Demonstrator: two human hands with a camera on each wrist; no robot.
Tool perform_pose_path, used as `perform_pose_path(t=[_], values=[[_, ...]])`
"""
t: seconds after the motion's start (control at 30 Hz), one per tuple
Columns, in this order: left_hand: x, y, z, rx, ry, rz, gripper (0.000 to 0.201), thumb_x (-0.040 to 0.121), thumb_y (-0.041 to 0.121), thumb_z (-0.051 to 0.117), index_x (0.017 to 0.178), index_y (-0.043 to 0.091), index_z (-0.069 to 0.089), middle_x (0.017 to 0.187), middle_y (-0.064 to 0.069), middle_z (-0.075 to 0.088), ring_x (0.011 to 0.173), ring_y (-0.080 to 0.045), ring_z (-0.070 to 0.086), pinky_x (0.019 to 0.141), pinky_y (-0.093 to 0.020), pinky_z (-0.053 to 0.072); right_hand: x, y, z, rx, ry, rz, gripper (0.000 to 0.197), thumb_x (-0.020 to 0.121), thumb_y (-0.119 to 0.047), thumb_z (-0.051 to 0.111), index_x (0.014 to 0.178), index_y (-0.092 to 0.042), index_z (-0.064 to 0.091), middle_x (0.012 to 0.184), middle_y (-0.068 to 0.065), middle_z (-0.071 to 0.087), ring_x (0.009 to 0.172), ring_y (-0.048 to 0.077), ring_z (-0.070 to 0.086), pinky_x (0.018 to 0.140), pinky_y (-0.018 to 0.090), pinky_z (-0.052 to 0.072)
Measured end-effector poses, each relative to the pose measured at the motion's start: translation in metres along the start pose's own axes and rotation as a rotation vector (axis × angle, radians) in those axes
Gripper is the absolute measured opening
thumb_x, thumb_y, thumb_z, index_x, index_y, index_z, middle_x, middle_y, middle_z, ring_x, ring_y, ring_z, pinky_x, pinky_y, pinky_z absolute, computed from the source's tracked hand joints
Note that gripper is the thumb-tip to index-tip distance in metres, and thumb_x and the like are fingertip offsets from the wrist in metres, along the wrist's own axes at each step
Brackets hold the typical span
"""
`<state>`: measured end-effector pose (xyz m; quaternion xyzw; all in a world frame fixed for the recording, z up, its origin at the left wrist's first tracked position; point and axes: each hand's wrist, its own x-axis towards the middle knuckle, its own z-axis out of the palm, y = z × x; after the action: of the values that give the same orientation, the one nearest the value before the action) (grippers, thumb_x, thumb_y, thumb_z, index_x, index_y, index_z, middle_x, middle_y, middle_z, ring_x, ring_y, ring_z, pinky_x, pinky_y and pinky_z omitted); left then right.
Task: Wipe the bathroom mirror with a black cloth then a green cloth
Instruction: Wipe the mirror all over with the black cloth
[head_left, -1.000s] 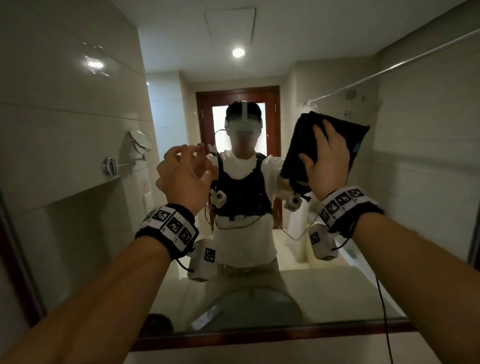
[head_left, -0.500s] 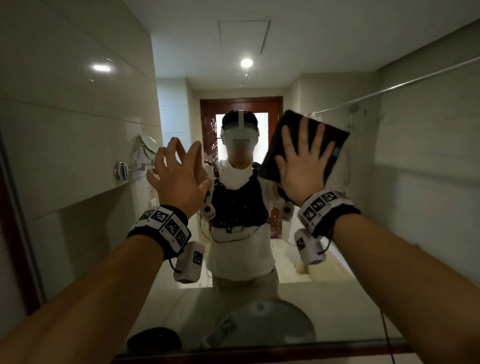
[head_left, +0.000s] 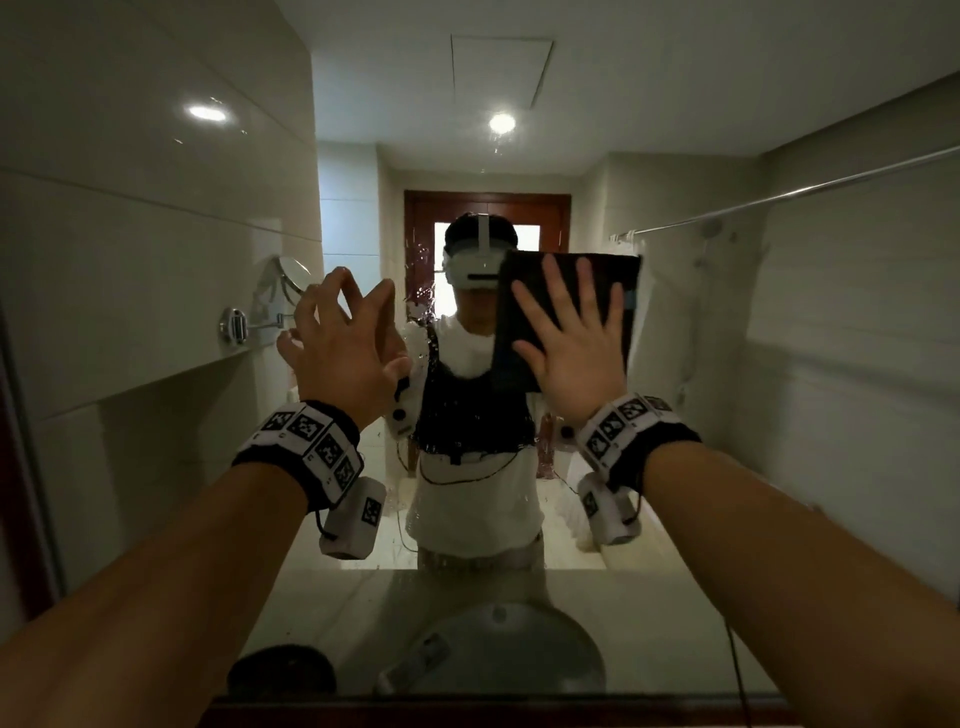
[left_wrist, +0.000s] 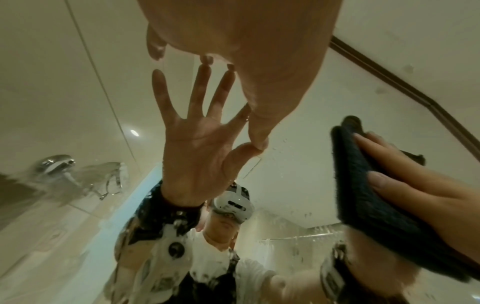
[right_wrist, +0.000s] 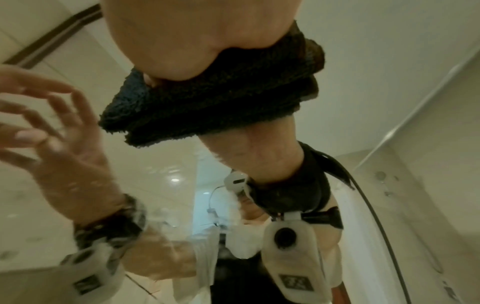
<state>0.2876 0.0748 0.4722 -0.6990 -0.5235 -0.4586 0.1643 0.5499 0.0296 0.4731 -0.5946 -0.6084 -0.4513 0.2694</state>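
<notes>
1. R hand (head_left: 574, 348) lies flat, fingers spread, pressing black cloth (head_left: 524, 306) on mirror (head_left: 156, 260) at centre-right; cloth's mid part hidden under palm.
2. L hand (head_left: 343, 348) holds nothing, fingers spread, tips at glass.
3. Green cloth not visible.

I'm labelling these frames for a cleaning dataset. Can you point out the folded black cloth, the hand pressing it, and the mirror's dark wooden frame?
Folded black cloth (head_left: 524, 291): head view, upper-left part.
Right hand (head_left: 576, 353): head view, back of hand.
Mirror's dark wooden frame (head_left: 467, 706): head view, bottom rail.
</notes>
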Motion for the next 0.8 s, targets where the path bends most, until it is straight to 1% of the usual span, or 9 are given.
perform_pose_path(t=[0.1,0.17,0.27,0.37,0.43,0.47,0.63,0.73,0.8], values=[[0.0,0.005,-0.002,0.043,0.008,-0.011,0.088,0.075,0.045,0.08,0.146,0.042,0.029,0.162,-0.002,0.005,0.149,-0.035,0.008,0.108,-0.068,0.027,-0.018,0.043,-0.004,0.055,0.028,0.117,0.066,0.099,-0.053,0.039,0.157,-0.029,0.018,0.167,0.002,0.0,0.153,0.032,-0.007,0.119,0.063,-0.001],[-0.002,0.008,-0.004,0.06,-0.002,-0.039,0.088,0.076,0.04,0.08,0.147,0.042,0.029,0.163,0.0,0.001,0.15,-0.034,0.006,0.109,-0.067,0.025,-0.027,0.066,-0.008,0.114,0.052,0.175,0.067,0.097,-0.051,0.047,0.154,-0.022,0.026,0.167,0.004,0.006,0.153,0.031,-0.004,0.12,0.063,0.0],[-0.002,0.015,-0.005,0.081,-0.007,-0.065,0.088,0.078,0.038,0.08,0.148,0.041,0.028,0.164,0.0,0.001,0.151,-0.033,0.006,0.112,-0.065,0.022,-0.033,0.086,-0.013,0.113,0.083,0.159,0.064,0.095,-0.046,0.055,0.151,-0.022,0.035,0.166,0.008,0.009,0.153,0.033,0.002,0.12,0.063,0.004],[0.0,0.02,-0.007,0.112,-0.021,-0.088,0.09,0.077,0.041,0.081,0.149,0.041,0.027,0.163,-0.002,0.004,0.15,-0.033,0.008,0.112,-0.066,0.022,-0.037,0.093,-0.017,0.029,0.108,0.144,0.06,0.095,-0.05,0.054,0.15,-0.029,0.041,0.164,0.012,0.017,0.148,0.037,0.017,0.117,0.06,0.016],[-0.001,0.022,-0.009,0.153,-0.034,-0.105,0.092,0.077,0.046,0.08,0.15,0.04,0.025,0.163,-0.005,0.006,0.149,-0.035,0.011,0.109,-0.067,0.026,-0.038,0.092,-0.02,-0.007,0.147,0.161,0.057,0.093,-0.049,0.057,0.146,-0.031,0.046,0.158,0.014,0.029,0.14,0.038,0.029,0.11,0.056,0.025],[-0.002,0.024,-0.01,0.175,-0.034,-0.106,0.092,0.077,0.048,0.079,0.151,0.04,0.024,0.163,-0.006,0.007,0.149,-0.035,0.013,0.108,-0.067,0.028,-0.038,0.091,-0.021,-0.015,0.162,0.171,0.056,0.093,-0.048,0.059,0.145,-0.031,0.048,0.155,0.015,0.033,0.136,0.038,0.031,0.107,0.055,0.027],[-0.004,0.024,-0.011,0.204,-0.04,-0.106,0.093,0.079,0.051,0.077,0.153,0.039,0.022,0.164,-0.005,0.005,0.149,-0.036,0.013,0.108,-0.065,0.029,-0.04,0.09,-0.026,-0.024,0.172,0.175,0.053,0.09,-0.04,0.063,0.141,-0.029,0.052,0.149,0.018,0.039,0.134,0.039,0.029,0.105,0.055,0.029],[-0.002,0.022,-0.008,0.216,-0.042,-0.101,0.093,0.08,0.05,0.076,0.153,0.039,0.02,0.164,-0.005,0.002,0.149,-0.036,0.011,0.11,-0.065,0.027,-0.041,0.091,-0.031,-0.048,0.171,0.175,0.053,0.089,-0.04,0.064,0.139,-0.03,0.054,0.143,0.017,0.043,0.127,0.038,0.037,0.101,0.053,0.033],[-0.002,0.019,-0.008,0.2,-0.034,-0.085,0.092,0.08,0.049,0.076,0.153,0.04,0.021,0.164,-0.002,0.001,0.15,-0.034,0.009,0.112,-0.066,0.023,-0.04,0.089,-0.038,-0.07,0.161,0.187,0.054,0.087,-0.041,0.066,0.139,-0.03,0.054,0.137,0.016,0.046,0.12,0.037,0.041,0.099,0.051,0.034]])
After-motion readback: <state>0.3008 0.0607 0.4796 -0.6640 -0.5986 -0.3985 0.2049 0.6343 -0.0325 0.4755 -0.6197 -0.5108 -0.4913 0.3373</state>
